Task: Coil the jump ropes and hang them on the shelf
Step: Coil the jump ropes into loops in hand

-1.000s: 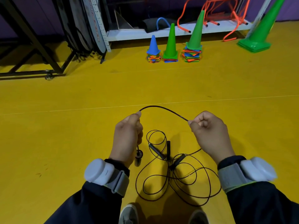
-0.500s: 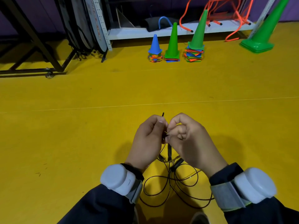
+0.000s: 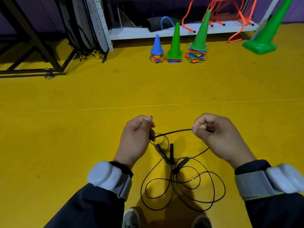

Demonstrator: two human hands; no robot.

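Legible text: none. Only candidate: a strip of reddish-orange lettering running lengthwise down the flat grey-white board [image 3: 97, 25] that leans upright against the left post of the white metal shelf [image 3: 164, 32], just left of the shelf's lowest deck; characters too blurred and too foreshortened to make out. Cones, flat markers and hurdles near the shelf show no readable marks. The pale wrist units on both forearms show no readable marks either.
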